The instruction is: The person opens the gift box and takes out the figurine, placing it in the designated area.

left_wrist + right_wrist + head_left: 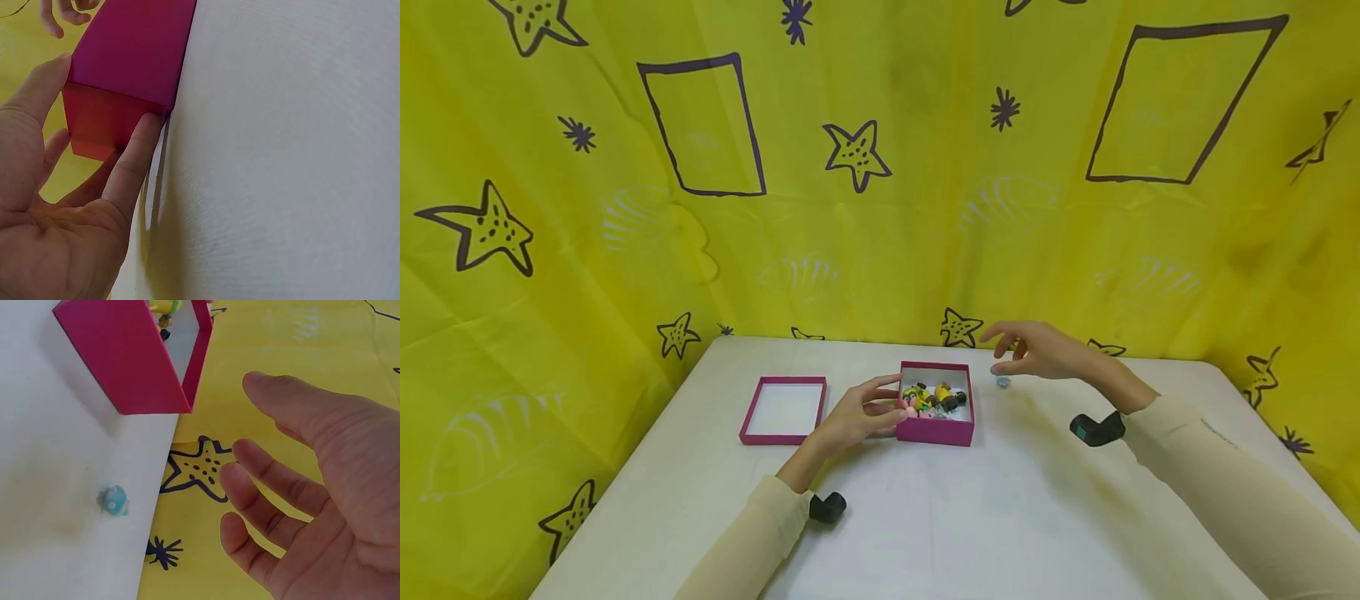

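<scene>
A magenta box [935, 431] without its lid stands on the white table, with several small toys [936, 398] in yellow, pink, green and black inside. My left hand [857, 412] rests against the box's left side, its thumb at the front corner and its fairly straight fingers spread along the side wall. My right hand [1037, 350] hovers at the right of the box with loosely bent fingers and nothing between them. On the table near it lies a small light-blue toy [115, 500], apart from the fingers.
The matching magenta-rimmed lid [784, 442] lies inner side up on the table [940, 517], left of the box. Close behind the table's far edge hangs a yellow curtain [917, 242] printed with starfish. Each wrist carries a small black camera.
</scene>
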A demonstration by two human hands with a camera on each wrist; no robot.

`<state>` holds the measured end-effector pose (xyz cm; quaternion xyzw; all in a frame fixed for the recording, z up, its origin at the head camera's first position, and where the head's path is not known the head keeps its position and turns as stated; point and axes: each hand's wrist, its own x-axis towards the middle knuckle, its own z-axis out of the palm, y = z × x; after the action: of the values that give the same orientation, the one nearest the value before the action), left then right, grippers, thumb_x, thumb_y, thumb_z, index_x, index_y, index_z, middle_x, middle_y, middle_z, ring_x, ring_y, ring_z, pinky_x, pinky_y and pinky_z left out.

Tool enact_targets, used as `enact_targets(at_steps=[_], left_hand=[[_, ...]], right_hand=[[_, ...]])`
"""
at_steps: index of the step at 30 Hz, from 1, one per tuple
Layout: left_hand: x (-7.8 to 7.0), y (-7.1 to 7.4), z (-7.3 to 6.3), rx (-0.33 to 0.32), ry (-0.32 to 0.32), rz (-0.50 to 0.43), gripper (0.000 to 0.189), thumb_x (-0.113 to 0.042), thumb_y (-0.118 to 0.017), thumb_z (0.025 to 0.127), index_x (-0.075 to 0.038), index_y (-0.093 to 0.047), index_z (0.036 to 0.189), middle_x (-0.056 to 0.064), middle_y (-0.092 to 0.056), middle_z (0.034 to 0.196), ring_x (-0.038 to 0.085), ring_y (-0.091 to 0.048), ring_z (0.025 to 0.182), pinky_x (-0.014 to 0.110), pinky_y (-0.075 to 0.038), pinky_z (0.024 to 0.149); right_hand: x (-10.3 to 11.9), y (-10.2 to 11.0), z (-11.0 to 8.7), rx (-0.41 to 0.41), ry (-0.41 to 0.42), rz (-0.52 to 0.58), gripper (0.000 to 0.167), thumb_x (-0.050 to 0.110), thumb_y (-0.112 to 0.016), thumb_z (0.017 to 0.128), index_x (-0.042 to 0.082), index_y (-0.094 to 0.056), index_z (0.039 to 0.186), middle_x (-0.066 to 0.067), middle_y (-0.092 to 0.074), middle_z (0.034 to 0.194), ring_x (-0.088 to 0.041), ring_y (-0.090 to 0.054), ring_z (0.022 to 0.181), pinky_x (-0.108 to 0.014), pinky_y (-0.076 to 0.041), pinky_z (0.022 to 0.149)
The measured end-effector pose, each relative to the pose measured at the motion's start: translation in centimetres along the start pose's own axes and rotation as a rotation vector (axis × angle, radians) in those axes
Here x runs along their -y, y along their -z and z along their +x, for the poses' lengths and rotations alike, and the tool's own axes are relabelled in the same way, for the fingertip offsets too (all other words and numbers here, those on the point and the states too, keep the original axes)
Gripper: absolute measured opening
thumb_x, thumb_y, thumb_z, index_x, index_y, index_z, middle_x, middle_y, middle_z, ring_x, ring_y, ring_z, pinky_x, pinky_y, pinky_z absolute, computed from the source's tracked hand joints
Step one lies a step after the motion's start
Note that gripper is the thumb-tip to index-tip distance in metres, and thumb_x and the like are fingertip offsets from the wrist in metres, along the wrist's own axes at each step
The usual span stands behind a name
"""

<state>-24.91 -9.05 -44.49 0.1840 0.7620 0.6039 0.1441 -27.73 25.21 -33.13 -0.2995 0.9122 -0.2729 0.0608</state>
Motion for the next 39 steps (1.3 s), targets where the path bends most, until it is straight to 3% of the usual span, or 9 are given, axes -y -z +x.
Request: enact_targets(at_steps=[9,17,29,39], left_hand=[[0.3,0.0,0.1,0.006,-0.007,-0.005,0.07,-0.021,-0.075,0.096,-0.016,-0.042,0.158,0.016,-0.059,0.141,0.035,-0.059,0.13,0.04,-0.057,0.097],[0.2,0.0,0.0,0.0,0.004,-0.014,0.07,-0.022,-0.076,0.096,-0.016,-0.043,0.157,0.015,-0.06,0.14,0.035,-0.06,0.129,0.041,-0.057,0.097],[0.2,0.0,0.2,-0.007,0.02,-0.008,0.068,-0.023,-0.076,0.096,-0.02,-0.045,0.157,0.014,-0.061,0.14,0.033,-0.061,0.128,0.04,-0.057,0.097],[0.1,0.2,0.3,-0.002,0.022,-0.014,0.067,-0.025,-0.076,0.096,-0.024,-0.046,0.156,0.015,-0.056,0.145,0.034,-0.06,0.128,0.039,-0.059,0.093]], right_hand=[[0.7,-0.6,0.9,0.031,0.007,0.012,0.048,0.024,-0.079,0.093,0.012,-0.062,0.136,-0.006,-0.07,0.111,-0.025,-0.064,0.095,-0.034,-0.057,0.075],[1.7,-1.3,1.9,0.062,0.027,0.044,0.046,0.019,-0.078,0.093,0.01,-0.063,0.135,-0.014,-0.069,0.112,-0.026,-0.065,0.092,-0.031,-0.06,0.07],[2.8,-2.6,3.0,0.098,0.047,0.075,0.043,0.017,-0.078,0.092,0.012,-0.064,0.133,-0.013,-0.071,0.111,-0.028,-0.067,0.092,-0.032,-0.061,0.064],[3.0,-3.8,3.7,0.12,0.094,0.083,0.045,0.017,-0.078,0.093,0.006,-0.062,0.133,-0.017,-0.071,0.113,-0.026,-0.067,0.093,-0.035,-0.061,0.078]])
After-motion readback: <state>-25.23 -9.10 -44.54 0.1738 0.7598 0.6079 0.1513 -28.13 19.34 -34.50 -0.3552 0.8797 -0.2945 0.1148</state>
